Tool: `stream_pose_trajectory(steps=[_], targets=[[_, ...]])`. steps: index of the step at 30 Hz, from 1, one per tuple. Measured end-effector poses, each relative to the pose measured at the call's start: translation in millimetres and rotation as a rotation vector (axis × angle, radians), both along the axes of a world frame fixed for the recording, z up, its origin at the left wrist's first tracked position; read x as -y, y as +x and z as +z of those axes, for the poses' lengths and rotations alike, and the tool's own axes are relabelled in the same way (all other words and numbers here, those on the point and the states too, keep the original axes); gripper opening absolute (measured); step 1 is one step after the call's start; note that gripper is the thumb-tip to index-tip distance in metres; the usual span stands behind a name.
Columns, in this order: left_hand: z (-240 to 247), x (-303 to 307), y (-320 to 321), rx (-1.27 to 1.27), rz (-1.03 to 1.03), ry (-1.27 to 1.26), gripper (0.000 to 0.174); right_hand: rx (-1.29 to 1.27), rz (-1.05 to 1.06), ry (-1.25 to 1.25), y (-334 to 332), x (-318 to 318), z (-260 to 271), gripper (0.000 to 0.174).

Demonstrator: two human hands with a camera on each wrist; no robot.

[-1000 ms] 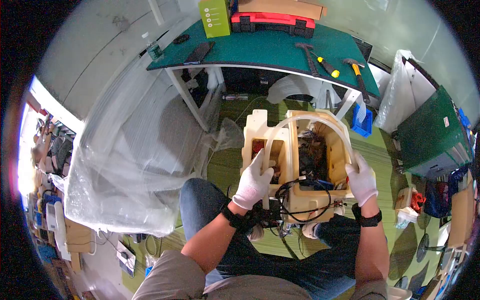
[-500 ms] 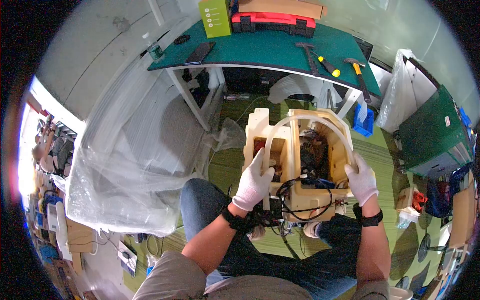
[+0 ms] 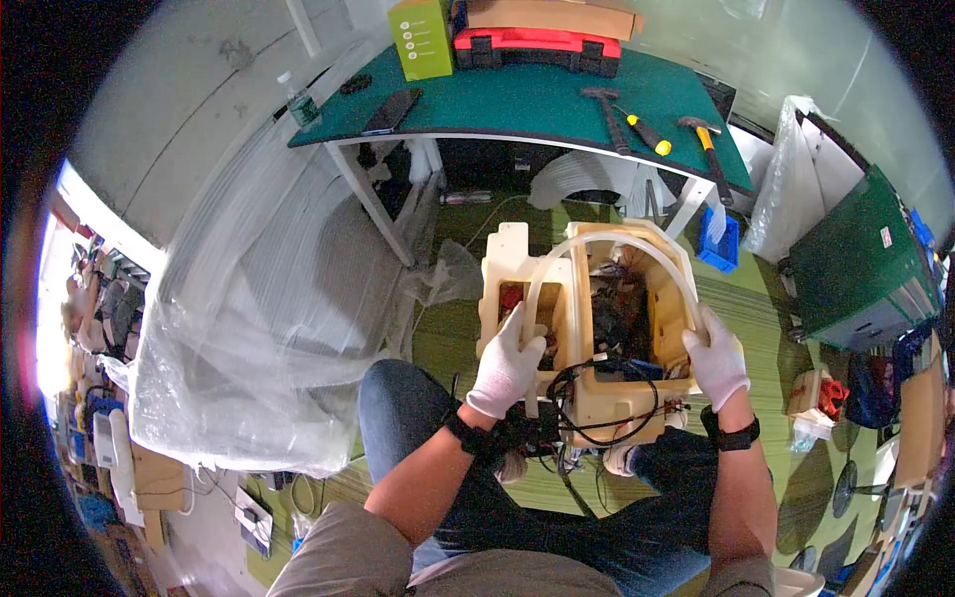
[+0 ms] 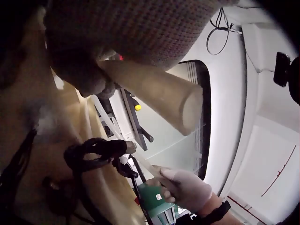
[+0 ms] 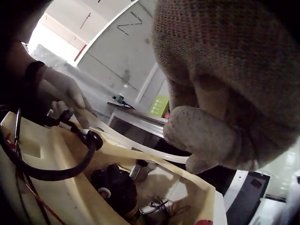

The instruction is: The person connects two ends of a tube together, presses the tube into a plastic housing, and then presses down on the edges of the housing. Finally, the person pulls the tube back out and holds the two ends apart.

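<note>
A translucent whitish hose [image 3: 617,238] arches over a cream plastic housing [image 3: 509,240] between my two gloved hands. My left hand [image 3: 505,366] grips one end, with a short length sticking out below the fist; the left wrist view shows that cut end of the hose [image 4: 168,101] up close. My right hand [image 3: 718,360] holds the other end near the housing's right wall, fingers curled round it in the right wrist view. Inside the housing are dark parts and thin wires [image 5: 161,206]. A looped black cable [image 3: 607,438] hangs over its near edge.
Beyond the housing stands a green-topped table [image 3: 497,104] with hammers [image 3: 708,149], a screwdriver [image 3: 649,134] and a red-and-black case [image 3: 537,48]. A plastic-wrapped bundle [image 3: 259,368] is at left. A blue bin [image 3: 718,241] and a green cabinet [image 3: 860,264] stand at right.
Both hands keep their hold on the hose, and its arch stays nearly the same. The head view has shifted slightly.
</note>
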State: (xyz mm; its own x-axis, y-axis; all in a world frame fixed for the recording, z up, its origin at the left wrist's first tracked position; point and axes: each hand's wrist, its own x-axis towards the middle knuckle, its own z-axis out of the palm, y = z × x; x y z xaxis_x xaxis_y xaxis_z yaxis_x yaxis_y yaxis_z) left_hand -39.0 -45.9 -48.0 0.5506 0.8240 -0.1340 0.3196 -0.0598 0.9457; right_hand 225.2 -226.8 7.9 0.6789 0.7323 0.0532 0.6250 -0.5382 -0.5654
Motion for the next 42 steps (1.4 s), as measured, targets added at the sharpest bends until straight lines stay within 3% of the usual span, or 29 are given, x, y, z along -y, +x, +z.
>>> stream_pose_trajectory(steps=[3, 5, 9, 12, 21, 23, 24, 25, 27, 28, 31, 32, 34, 35, 36, 40, 42], targets=[[-1.5, 2.3, -1.4, 0.137, -0.008, -0.034, 0.067, -0.006, -0.006, -0.046, -6.4, -4.9, 7.8, 0.057], [2.3, 1.8, -2.8, 0.105, 0.005, 0.018, 0.067, -0.03, -0.024, -0.112, -11.8, -6.2, 16.8, 0.056], [-8.9, 0.9, -2.8, 0.077, 0.042, 0.196, 0.065, 0.067, 0.043, 0.017, -3.8, 0.3, -1.4, 0.056], [9.2, 3.8, -2.2, 0.008, 0.051, 0.054, 0.065, 0.022, 0.033, 0.021, -4.6, 1.5, -0.1, 0.056], [-4.6, 1.9, -0.1, -0.002, 0.054, 0.148, 0.065, 0.037, 0.015, 0.037, -4.6, 1.2, 0.0, 0.054], [-8.1, -0.2, 1.4, 0.115, 0.095, 0.169, 0.064, 0.102, 0.027, 0.107, 0.3, 2.9, -8.9, 0.053], [-2.2, 0.8, 0.9, 0.166, 0.119, 0.173, 0.064, -0.055, -0.064, 0.099, -12.8, -0.9, 13.6, 0.049], [5.6, 2.2, -1.7, 0.172, 0.116, 0.308, 0.062, -0.023, -0.03, 0.152, -11.1, -1.7, 8.8, 0.048], [10.6, 3.8, 0.8, 0.295, 0.179, 0.165, 0.061, 0.041, 0.036, 0.263, 0.9, 3.3, -3.4, 0.046], [11.1, 2.0, -1.6, 0.192, 0.175, 0.258, 0.06, 0.127, 0.075, 0.263, 7.5, 4.8, -13.1, 0.046], [-20.8, -8.7, -4.3, -0.044, 0.09, 0.376, 0.06, 0.032, -0.001, -0.003, -0.8, 2.7, -2.9, 0.045], [4.6, -1.0, -3.7, -0.065, 0.105, 0.263, 0.06, 0.012, -0.004, 0.039, -1.1, 3.3, -2.5, 0.044], [17.9, 4.0, -1.4, 0.017, 0.125, 0.211, 0.06, -0.026, -0.009, 0.135, -1.1, 3.0, -2.5, 0.043], [19.8, 4.7, -1.6, 0.057, 0.136, 0.185, 0.06, -0.022, -0.01, 0.108, 0.4, 1.7, -2.5, 0.043], [7.2, 1.2, -2.5, 0.034, 0.123, 0.314, 0.06, -0.019, -0.011, 0.08, 2.1, 1.1, -2.7, 0.042], [-1.8, 3.0, -1.4, 0.024, 0.061, 0.217, 0.058, 0.003, -0.031, -0.017, -12.3, -0.9, 10.0, 0.042], [-2.7, 2.5, -1.4, 0.083, 0.08, 0.256, 0.058, 0.068, 0.005, 0.095, -2.5, 2.5, -3.3, 0.043]])
